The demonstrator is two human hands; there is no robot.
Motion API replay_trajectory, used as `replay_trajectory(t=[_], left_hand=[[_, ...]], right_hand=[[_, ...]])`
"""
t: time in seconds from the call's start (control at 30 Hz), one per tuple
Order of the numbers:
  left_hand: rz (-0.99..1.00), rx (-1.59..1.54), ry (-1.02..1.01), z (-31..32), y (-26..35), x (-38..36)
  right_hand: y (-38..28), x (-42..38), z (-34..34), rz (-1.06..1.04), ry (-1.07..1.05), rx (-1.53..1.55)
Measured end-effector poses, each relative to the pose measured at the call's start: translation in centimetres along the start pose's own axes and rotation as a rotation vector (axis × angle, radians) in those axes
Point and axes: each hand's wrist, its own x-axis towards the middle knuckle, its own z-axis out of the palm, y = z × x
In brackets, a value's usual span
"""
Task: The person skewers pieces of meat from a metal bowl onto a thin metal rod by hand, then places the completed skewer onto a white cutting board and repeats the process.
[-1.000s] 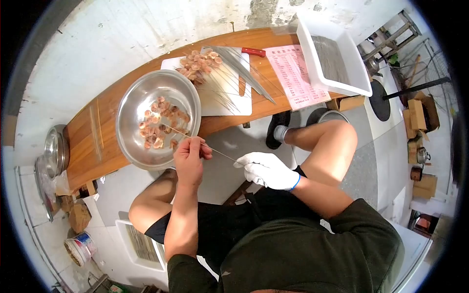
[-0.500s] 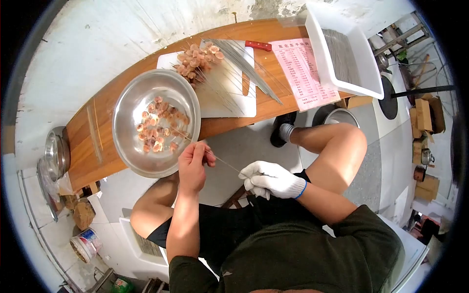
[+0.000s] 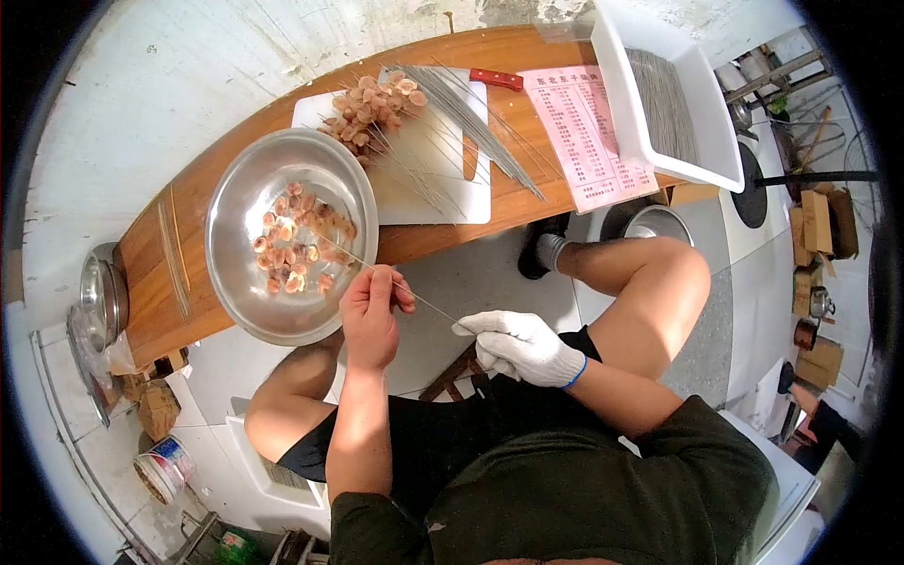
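A thin metal skewer (image 3: 435, 307) runs from over the steel bowl down to my right side. My bare left hand (image 3: 372, 311) pinches it near the bowl's lower right rim. In a white knit glove with a blue cuff edge, my right hand (image 3: 527, 347) is closed on the skewer's other end. Small pinkish-brown round meat pieces (image 3: 294, 256) lie in the steel bowl (image 3: 231, 292), and the skewer's far end reaches over them. On the white cutting board (image 3: 443, 188) beside it is a heap of loaded skewers (image 3: 369, 115), threaded with similar pieces.
Loose bare skewers (image 3: 476, 127) and a red-handled knife (image 3: 496, 79) lie at the board. A pink printed sheet (image 3: 584, 132) and a white bin (image 3: 716, 160) of skewers are to the right. Another person's leg (image 3: 803, 399) shows at the far right. A bucket (image 3: 165, 471) stands lower left.
The view has shifted slightly. My gloved hand has moved a little to the right with the skewer still held in both hands. Another person's leg has come into view at the right.
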Motion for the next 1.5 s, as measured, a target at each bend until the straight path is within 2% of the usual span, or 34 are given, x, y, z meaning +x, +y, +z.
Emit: replay_trajectory(t=[0.2,0.3,0.47,0.57,0.63,0.7,0.8,0.9,0.93,1.07,1.17,1.3,1.43,1.5], left_hand=[[-0.037,0.046,-0.012,0.3,0.0,-0.5],[-0.038,0.035,-0.006,0.4,0.2,-0.6],[-0.075,0.014,-0.058,0.1,-0.2,-0.2],[-0.075,0.215,0.147,-2.7,1.9,2.1],[0.075,0.297,0.346,-8.7,3.1,4.9],[0.058,0.191,0.459,-14.9,3.5,7.6],[-0.007,0.654,0.557,-18.3,4.0,9.3],[-0.061,1.323,0.275,-17.9,4.2,9.3],[-0.091,1.286,0.185,-18.7,3.6,9.6],[-0.093,0.544,0.382,-22.6,2.4,10.8],[-0.145,1.200,0.244,-20.4,3.8,9.7],[-0.224,1.354,0.096,-19.9,3.6,9.4],[-0.049,1.456,0.111,-20.7,3.1,9.3],[-0.020,1.389,0.213,-21.8,3.9,9.6]], right_hand=[[0.1,-0.3,0.2,-0.069,-0.011,-0.026],[-1.5,-0.6,0.4,0.031,0.033,-0.057],[0.9,-0.1,0.3,-0.107,0.064,0.056],[0.7,0.2,0.3,-0.128,0.144,0.050],[0.4,0.2,0.0,-0.132,0.192,0.044],[0.0,0.2,-0.5,-0.136,0.218,0.043],[0.2,0.6,-0.4,-0.169,0.252,0.057],[0.5,0.9,-0.4,-0.142,0.256,0.097],[0.6,1.0,-0.4,-0.125,0.253,0.121],[0.3,1.0,-0.6,-0.168,0.254,0.046],[0.6,1.1,-0.8,-0.141,0.244,0.029],[0.6,1.2,-0.4,-0.133,0.235,-0.015],[1.3,1.4,-0.5,-0.137,0.236,-0.003],[1.2,1.1,-0.6,-0.149,0.236,0.012]])
